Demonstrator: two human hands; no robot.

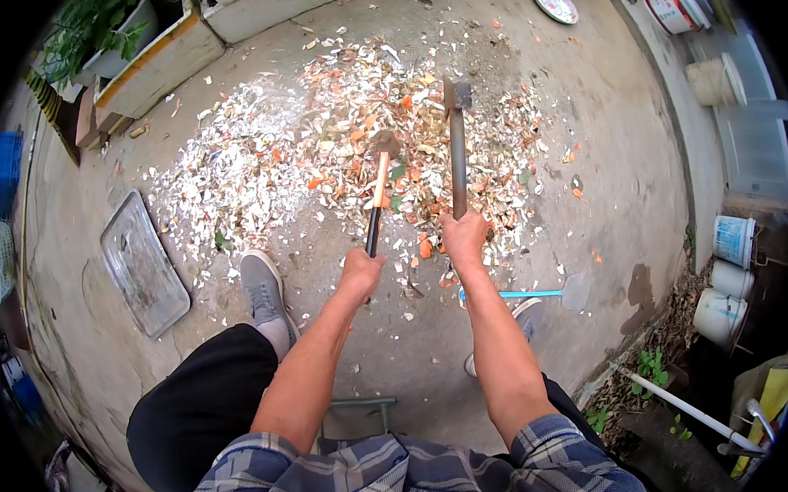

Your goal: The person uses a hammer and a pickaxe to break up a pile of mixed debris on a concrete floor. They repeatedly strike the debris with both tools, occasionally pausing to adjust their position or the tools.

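Observation:
My left hand (362, 275) grips the black lower handle of a short tool (380, 179). Its upper shaft is orange, and its soil-coloured head rests among the scraps, so its exact kind is unclear. My right hand (465, 237) is closed around the dark handle of a hammer (457, 154), whose blocky metal head lies over the far right part of the heap. Before me spreads a wide heap of broken white shell-like scraps (240, 161), mixed with orange pieces, brown bits and a few green leaves. Whiter powdery fragments lie on the left; browner, coarser ones on the right.
A metal tray (143, 265) lies left on the concrete floor (605, 165). Beneath my right forearm is a blue-handled fly swatter (532, 294). A patterned plate (555, 3) sits far right. Several buckets (733, 241) line the right side; foam planter boxes (159, 64) stand far left.

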